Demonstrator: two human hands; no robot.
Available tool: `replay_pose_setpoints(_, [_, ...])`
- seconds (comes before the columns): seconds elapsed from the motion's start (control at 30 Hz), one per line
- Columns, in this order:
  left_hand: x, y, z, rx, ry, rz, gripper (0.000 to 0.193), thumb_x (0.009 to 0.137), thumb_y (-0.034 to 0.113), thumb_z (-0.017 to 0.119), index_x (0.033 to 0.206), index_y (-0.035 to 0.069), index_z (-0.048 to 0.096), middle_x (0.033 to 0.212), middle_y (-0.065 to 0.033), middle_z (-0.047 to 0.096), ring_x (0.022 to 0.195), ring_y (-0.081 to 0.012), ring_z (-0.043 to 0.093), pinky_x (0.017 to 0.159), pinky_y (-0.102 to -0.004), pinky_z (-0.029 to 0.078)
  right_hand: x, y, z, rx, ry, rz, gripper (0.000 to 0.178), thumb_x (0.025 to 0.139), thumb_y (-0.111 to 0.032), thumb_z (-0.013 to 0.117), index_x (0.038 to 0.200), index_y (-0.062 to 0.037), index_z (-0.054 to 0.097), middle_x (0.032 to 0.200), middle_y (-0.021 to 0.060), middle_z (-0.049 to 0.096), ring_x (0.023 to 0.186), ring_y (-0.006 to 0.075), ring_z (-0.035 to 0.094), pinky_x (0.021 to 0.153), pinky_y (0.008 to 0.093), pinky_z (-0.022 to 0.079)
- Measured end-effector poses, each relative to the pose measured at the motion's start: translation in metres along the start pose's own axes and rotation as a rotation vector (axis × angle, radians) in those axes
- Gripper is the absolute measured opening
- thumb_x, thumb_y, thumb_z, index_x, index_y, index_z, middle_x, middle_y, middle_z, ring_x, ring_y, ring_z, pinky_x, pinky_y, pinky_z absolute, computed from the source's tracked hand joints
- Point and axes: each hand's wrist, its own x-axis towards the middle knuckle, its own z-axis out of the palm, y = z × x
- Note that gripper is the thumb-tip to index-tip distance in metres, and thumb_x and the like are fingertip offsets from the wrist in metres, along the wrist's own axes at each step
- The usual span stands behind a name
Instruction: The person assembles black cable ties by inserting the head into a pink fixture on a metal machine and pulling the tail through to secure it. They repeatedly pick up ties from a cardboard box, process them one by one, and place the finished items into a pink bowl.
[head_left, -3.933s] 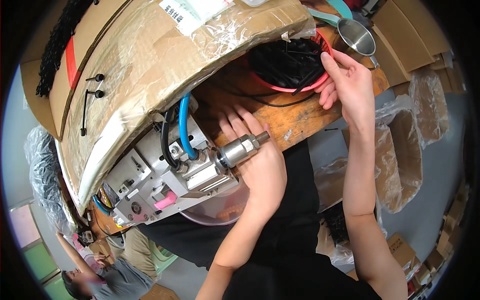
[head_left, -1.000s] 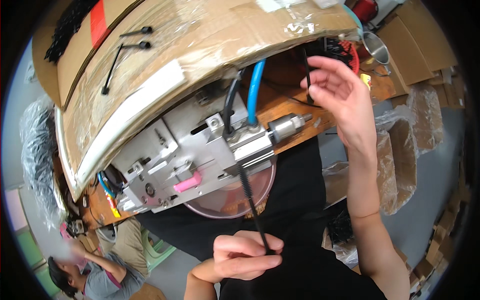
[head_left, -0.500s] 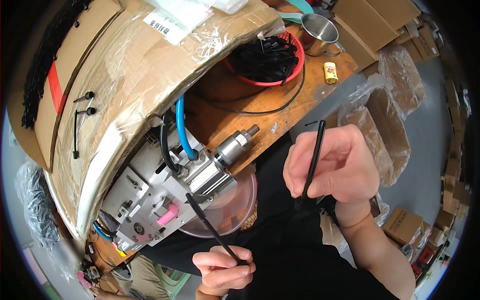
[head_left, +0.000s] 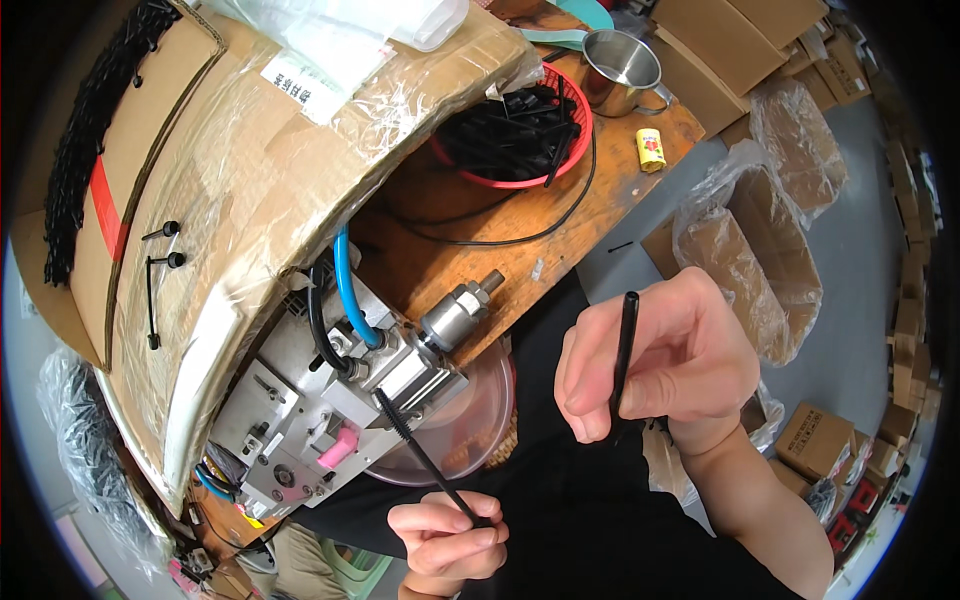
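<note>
Black shirt, bare forearms

A cardboard box (head_left: 230, 170) lies on the wooden workbench (head_left: 520, 260), with a metal machine (head_left: 340, 410) just before it. Behind, a basket (head_left: 520, 135) holds cable ties (head_left: 515, 125); right of it stands a metal cup (head_left: 622, 65). A round bowl (head_left: 470, 420) sits under the machine.
</note>
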Motion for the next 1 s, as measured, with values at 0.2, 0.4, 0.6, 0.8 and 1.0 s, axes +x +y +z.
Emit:
replay_pose_setpoints(0.2, [-0.001,-0.006,0.000,0.013,-0.011,0.016,0.030,0.072,-0.009,0.067,0.084,0.015,0.054,0.096,-0.0047,0.037,0.074,-0.0143,0.053,0.060,-0.0190,0.045,0.000,-0.002,0.002,0.005,0.060,-0.002,0.019,0.077,0.007,0.073,0.096,0.0076,0.068,0.093,0.0124,0.068,0.089,0.0172,0.066,0.078,0.0266,0.053])
replay_pose_setpoints(0.4, [-0.003,-0.005,0.001,0.012,0.005,0.010,0.029,0.072,-0.008,0.068,0.084,0.015,0.054,0.096,-0.0050,0.037,0.072,-0.0143,0.053,0.061,-0.0192,0.045,0.001,-0.004,0.007,-0.065,0.101,0.014,0.019,0.070,0.008,0.078,0.086,0.0068,0.068,0.090,0.0138,0.068,0.082,0.0183,0.066,0.071,0.0273,0.054])
replay_pose_setpoints(0.6, [-0.009,-0.011,-0.005,-0.057,0.021,0.031,0.030,0.071,-0.011,0.074,0.087,0.011,0.062,0.100,-0.0080,0.039,0.068,-0.0187,0.061,0.059,-0.0270,0.056,0.004,-0.011,0.023,-0.097,0.236,0.097,0.026,0.053,0.012,0.083,0.070,0.0070,0.064,0.075,0.0185,0.064,0.067,0.0256,0.063,0.057,0.0331,0.048])
replay_pose_setpoints(0.8, [-0.012,-0.011,-0.006,-0.064,0.047,0.045,0.030,0.070,-0.012,0.075,0.087,0.009,0.063,0.100,-0.0090,0.040,0.067,-0.0192,0.063,0.057,-0.0281,0.057,0.002,0.002,0.022,-0.170,0.199,-0.077,0.027,0.052,0.010,0.085,0.067,0.0025,0.063,0.072,0.0138,0.063,0.064,0.0225,0.061,0.057,0.0315,0.048])
replay_pose_setpoints(1.0, [-0.015,-0.012,-0.005,-0.084,0.098,0.057,0.030,0.070,-0.014,0.074,0.087,0.008,0.063,0.100,-0.0093,0.043,0.071,-0.0200,0.063,0.056,-0.0278,0.057,0.002,0.000,0.029,-0.118,0.163,0.042,0.021,0.062,0.006,0.083,0.073,0.0046,0.067,0.075,0.0158,0.065,0.070,0.0255,0.064,0.064,0.0339,0.049])
